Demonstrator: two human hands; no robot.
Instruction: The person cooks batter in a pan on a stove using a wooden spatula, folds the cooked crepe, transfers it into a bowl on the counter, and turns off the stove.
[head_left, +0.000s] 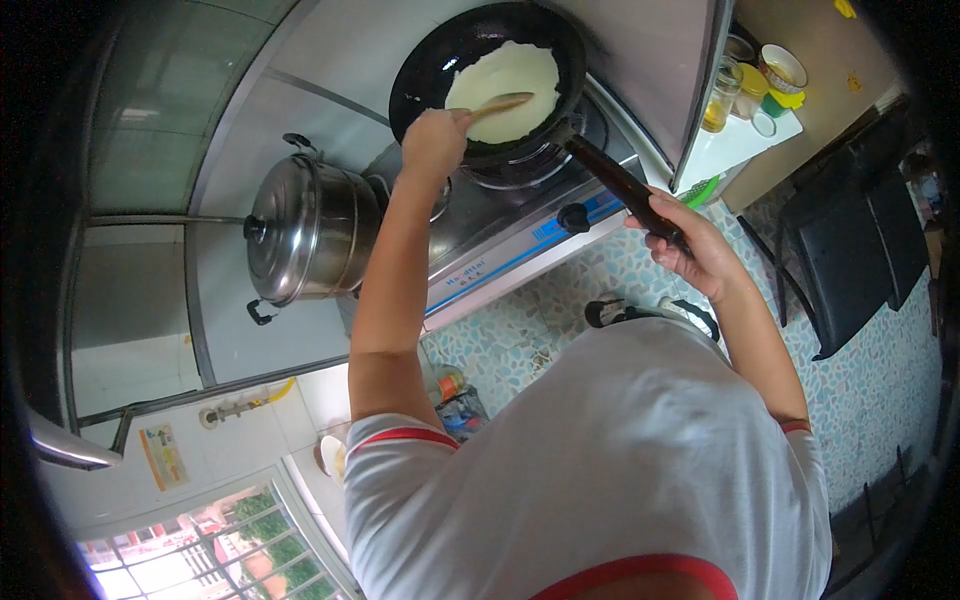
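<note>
A black wok (420, 75) is tilted over the right burner of the gas stove (460, 230), with a pale, thin round of batter or egg (510, 75) inside. My left hand (435, 143) is closed around a wooden spatula (503, 102), whose flat end lies over the pale round. The wok's dark handle (615, 180) runs down to the right, where my right hand (690, 240) grips its end, fingers wrapped round it.
A lidded steel pot (300, 230) sits on the stove's left side. Jars (750, 90) and a small bowl (783, 67) stand on a white surface at the upper right. A black chair (850, 230) is at the right. A barred window (220, 545) is lower left.
</note>
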